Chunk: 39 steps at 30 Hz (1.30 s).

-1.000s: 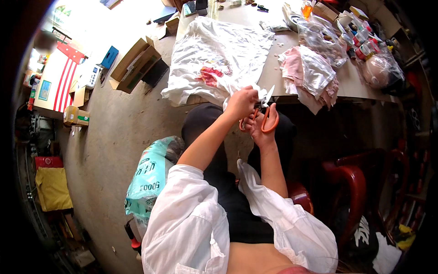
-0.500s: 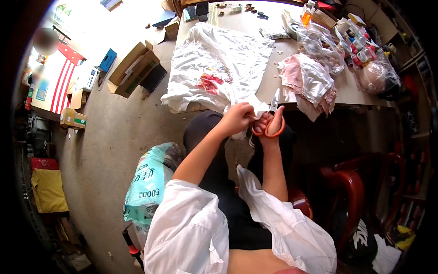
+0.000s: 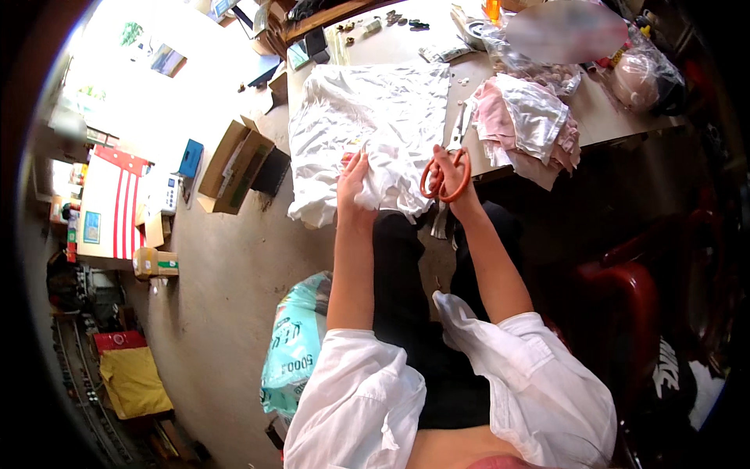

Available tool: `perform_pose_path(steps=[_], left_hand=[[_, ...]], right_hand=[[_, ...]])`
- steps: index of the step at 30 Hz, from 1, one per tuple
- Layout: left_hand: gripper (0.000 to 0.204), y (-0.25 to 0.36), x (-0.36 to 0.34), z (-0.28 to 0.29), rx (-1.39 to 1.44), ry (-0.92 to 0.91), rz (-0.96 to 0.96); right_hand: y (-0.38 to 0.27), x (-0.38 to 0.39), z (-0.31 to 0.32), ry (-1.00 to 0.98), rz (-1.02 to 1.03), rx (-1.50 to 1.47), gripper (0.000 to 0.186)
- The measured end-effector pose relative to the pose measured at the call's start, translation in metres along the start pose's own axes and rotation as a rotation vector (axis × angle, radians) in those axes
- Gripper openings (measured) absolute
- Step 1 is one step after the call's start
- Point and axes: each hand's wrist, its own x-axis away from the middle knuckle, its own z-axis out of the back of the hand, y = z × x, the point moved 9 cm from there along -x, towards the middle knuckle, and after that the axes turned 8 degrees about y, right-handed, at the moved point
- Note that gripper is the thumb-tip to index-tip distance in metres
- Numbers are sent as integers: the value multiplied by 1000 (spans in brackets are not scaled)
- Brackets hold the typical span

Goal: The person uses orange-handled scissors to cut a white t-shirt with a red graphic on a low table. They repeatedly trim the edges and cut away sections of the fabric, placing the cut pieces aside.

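A white shirt-like cloth (image 3: 375, 102) lies spread and wrinkled over the near table edge, its red print mostly covered by a fold. My left hand (image 3: 354, 181) rests on its near left part, fingers stretched out and the palm against bunched fabric. At the cloth's right side, my right hand (image 3: 449, 176) is closed round the orange handles of a pair of scissors (image 3: 461, 129). The blades point away from me over the table and look closed or nearly so. Beside them sits a pile of pink and white cloths (image 3: 531, 117).
The table (image 3: 617, 129) also bears plastic bags (image 3: 500, 51) at the far right and small dark items at the back. An open cardboard box (image 3: 234, 168) stands left of it. A teal bag (image 3: 293, 344) is on the floor by my left side; a dark red chair (image 3: 625, 297) is at right.
My left hand has left the scissors and moved left over the cloth, its fingers now straightened. The scissors have shifted slightly away from me. Fabric now covers most of the red print.
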Motion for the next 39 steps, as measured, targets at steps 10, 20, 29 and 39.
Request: perform_pose_path(steps=[10,20,29,39], left_hand=[[27,22,-40,-130,-96,-361,-195],[50,-213,-36,-271,-1376,-810,-374],[37,-250,-13,-248,-1452,-1051,-620],[12,-141,72,-218,-1225,-826,-830]], right_hand=[[35,1,-6,-40,-126,3,36],[28,-2,12,148,-404,-487,30],[32,-5,17,122,-352,-323,34],[19,-13,17,-48,-134,-263,24]])
